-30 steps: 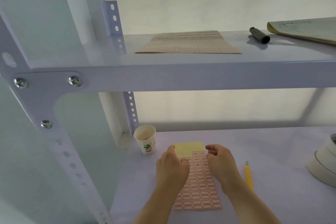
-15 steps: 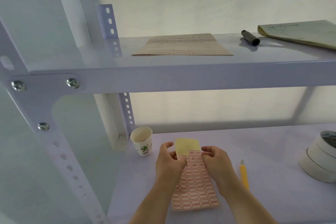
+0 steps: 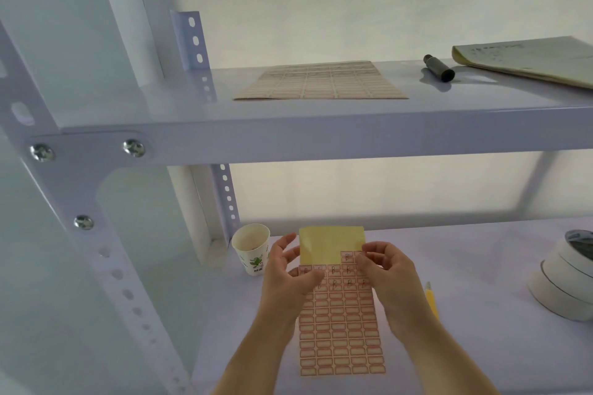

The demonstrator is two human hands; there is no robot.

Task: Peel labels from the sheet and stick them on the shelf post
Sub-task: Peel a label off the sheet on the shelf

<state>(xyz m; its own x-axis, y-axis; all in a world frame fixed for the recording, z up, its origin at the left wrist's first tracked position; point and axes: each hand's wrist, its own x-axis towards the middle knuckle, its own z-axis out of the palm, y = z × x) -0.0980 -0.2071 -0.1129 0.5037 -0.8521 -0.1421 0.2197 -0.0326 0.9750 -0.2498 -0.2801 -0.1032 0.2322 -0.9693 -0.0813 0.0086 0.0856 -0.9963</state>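
The label sheet [image 3: 340, 324] has rows of red-bordered labels, some with handwriting, and bare yellow backing at its top. I hold it tilted above the lower shelf [image 3: 481, 346]. My left hand [image 3: 288, 279] grips its left edge, thumb on top. My right hand [image 3: 391, 276] pinches the topmost label at the sheet's right edge between thumb and forefinger. The white perforated shelf post [image 3: 112, 269] runs down at the front left, apart from both hands. A rear post [image 3: 226, 192] stands behind the cup.
A paper cup [image 3: 252, 250] stands just left of my left hand. A yellow pen-like tool [image 3: 431, 301] lies right of my right wrist, with tape rolls [image 3: 568, 279] at the far right. On the upper shelf lie another label sheet [image 3: 321, 80], a black marker [image 3: 438, 67] and a notebook [image 3: 529, 58].
The sheet has gone from lying flat under both hands to being lifted and tilted. My right fingertips have moved to the top right label.
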